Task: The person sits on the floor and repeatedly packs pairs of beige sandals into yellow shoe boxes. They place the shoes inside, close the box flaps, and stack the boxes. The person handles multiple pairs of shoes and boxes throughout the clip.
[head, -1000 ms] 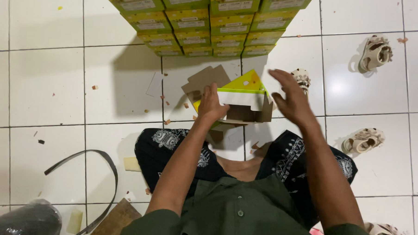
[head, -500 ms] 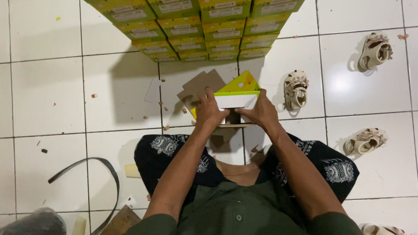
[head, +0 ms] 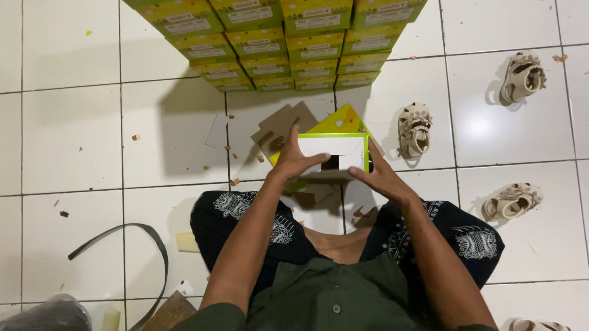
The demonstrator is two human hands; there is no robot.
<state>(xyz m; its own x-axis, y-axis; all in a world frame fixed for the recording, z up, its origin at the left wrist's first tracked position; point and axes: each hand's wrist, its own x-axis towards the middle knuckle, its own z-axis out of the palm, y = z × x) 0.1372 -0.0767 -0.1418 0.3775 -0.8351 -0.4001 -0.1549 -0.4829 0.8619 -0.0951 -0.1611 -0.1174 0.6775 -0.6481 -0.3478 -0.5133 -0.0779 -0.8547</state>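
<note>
Since the picture from a moment ago, both our hands have slid to the near edge of the little box, and the box sits a bit lower in front of us.

Closest to us are our green shirt (head: 332,304) and our dark patterned shorts (head: 240,225), because we sit on the white tile floor (head: 67,144) with our knees apart. That leaves room to work in the middle.

Our left hand (head: 299,160) grips the left side of the yellow-green shoe box (head: 331,150), thumb on top and fingers curled under. Our right hand (head: 380,176) grips the right side, fingers bent around the edge. Two hands keep the box steady above our lap, with its white flap facing up so we can see it.

A brown cardboard piece (head: 284,127) lies flat on the floor just behind the box.

Small beige sandals (head: 414,129) lie to our right, spread out one by one, easy to reach.

Farthest away, a stack of green boxes (head: 273,34) stands in neat rows, so it takes up little room.
</note>
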